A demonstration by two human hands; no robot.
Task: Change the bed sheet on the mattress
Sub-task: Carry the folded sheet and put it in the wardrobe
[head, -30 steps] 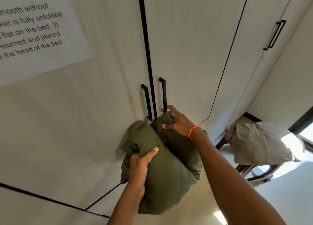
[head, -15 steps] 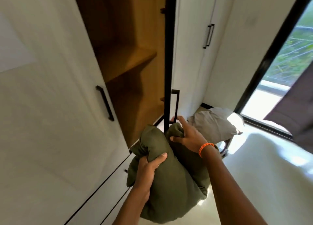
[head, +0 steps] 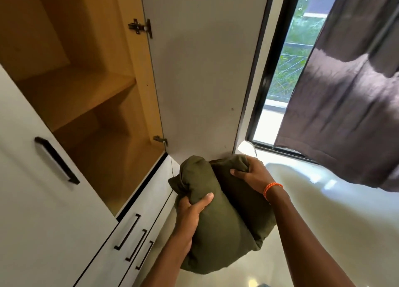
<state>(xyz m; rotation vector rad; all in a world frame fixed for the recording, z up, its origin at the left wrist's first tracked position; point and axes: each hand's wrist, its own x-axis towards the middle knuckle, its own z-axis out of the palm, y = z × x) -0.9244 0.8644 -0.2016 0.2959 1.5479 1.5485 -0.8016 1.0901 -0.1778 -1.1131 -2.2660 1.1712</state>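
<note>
A bunched olive-green bed sheet (head: 218,228) hangs in front of me, held by both hands at about waist height beside an open wardrobe. My left hand (head: 190,211) grips its near left side, thumb over the top fold. My right hand (head: 252,174), with an orange band on the wrist, grips the far upper end of the bundle. The mattress is out of view.
The wardrobe's right door (head: 205,70) stands swung wide open, showing bare wooden shelves (head: 75,92). Its left door (head: 43,189) with a black handle is shut; drawers (head: 133,239) sit below. A window (head: 287,60) and a dark curtain (head: 349,92) are at the right, above a pale glossy floor (head: 323,211).
The wardrobe's right door went from shut to fully open. My right hand has left its handle and now grips the sheet's far end. The view has turned right, toward the window.
</note>
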